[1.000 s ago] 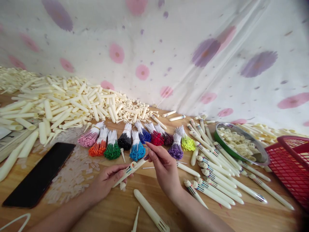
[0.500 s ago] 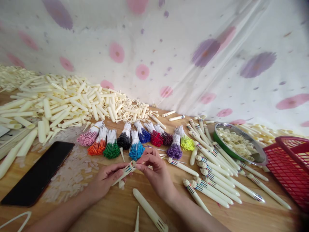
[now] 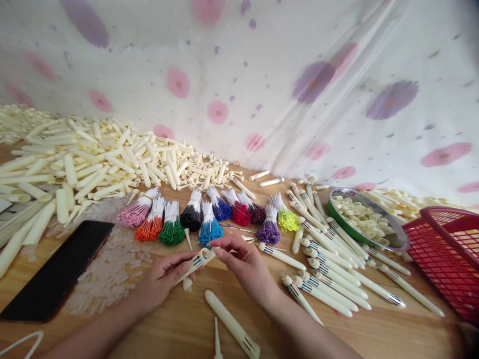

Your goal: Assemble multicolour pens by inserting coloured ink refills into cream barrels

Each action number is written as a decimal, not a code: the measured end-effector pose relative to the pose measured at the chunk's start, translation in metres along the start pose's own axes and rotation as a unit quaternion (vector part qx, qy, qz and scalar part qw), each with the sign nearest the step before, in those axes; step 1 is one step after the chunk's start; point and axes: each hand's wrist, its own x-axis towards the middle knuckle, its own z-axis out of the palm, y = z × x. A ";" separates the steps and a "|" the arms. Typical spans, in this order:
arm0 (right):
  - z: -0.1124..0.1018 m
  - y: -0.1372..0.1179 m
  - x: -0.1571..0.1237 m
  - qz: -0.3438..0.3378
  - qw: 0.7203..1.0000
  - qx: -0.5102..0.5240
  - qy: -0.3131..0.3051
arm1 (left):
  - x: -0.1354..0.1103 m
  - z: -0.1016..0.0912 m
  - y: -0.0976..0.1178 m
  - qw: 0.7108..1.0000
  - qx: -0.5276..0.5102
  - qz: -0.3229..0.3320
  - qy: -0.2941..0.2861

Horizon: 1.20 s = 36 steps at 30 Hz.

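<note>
My left hand (image 3: 170,271) is closed round a cream multicolour pen barrel (image 3: 190,265) held at a slant, its slotted end up to the right; coloured strips show in the slots. At that end, my right hand (image 3: 239,264) pinches a small cream part (image 3: 209,253), which touches the barrel's rim; its shape is mostly hidden by the fingers. Below the left fingers sits a small whitish piece (image 3: 187,284). Just beyond the hands stands a bundle of light-blue refills (image 3: 210,230). Nearer me lie another slotted barrel (image 3: 232,324) and a thin pointed cream part (image 3: 217,339).
More colour-tipped refill bundles (image 3: 172,232) line the middle. Cream barrels (image 3: 86,164) are heaped left, behind a black phone (image 3: 56,271) and small clear tubes (image 3: 108,274). At right are several pens (image 3: 329,289), a green-sided bowl (image 3: 402,242) of cream parts and a red basket (image 3: 441,254).
The right fingers have brought the small cream part to the barrel's open end, which looked open before. The left hand keeps its hold. The whole view has shifted slightly.
</note>
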 end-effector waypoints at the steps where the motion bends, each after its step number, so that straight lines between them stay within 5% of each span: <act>1: -0.005 -0.002 0.001 -0.012 0.999 -0.030 0.001 | 0.000 0.000 0.000 1.000 -0.006 0.002 0.005; 4: -0.026 -0.009 0.001 -0.054 0.974 -0.219 -0.004 | -0.001 0.001 0.001 0.999 -0.039 0.004 0.013; 8: -0.054 -0.006 -0.007 -0.034 0.870 -0.488 -0.060 | -0.001 0.000 -0.004 0.997 -0.070 0.042 0.011; 14: -0.055 0.028 -0.028 -0.035 0.779 -0.619 -0.098 | 0.001 -0.001 -0.003 0.984 0.020 0.178 0.007; 17: -0.052 0.029 -0.029 -0.040 0.790 -0.607 -0.075 | 0.002 0.000 0.002 0.974 0.017 0.225 0.002; 20: -0.054 0.012 -0.026 -0.027 0.847 -0.528 -0.055 | 0.002 0.000 0.004 0.973 0.016 0.229 0.003; 24: -0.049 -0.018 -0.026 -0.125 0.894 -0.421 -0.093 | 0.002 -0.002 0.001 0.974 0.034 0.222 0.026; 29: -0.030 -0.035 -0.025 -0.251 0.853 -0.445 -0.102 | 0.001 -0.003 -0.002 0.974 0.090 0.201 0.049; 36: -0.016 -0.038 -0.019 -0.293 0.798 -0.521 -0.077 | 0.000 -0.002 -0.003 0.973 0.112 0.191 0.069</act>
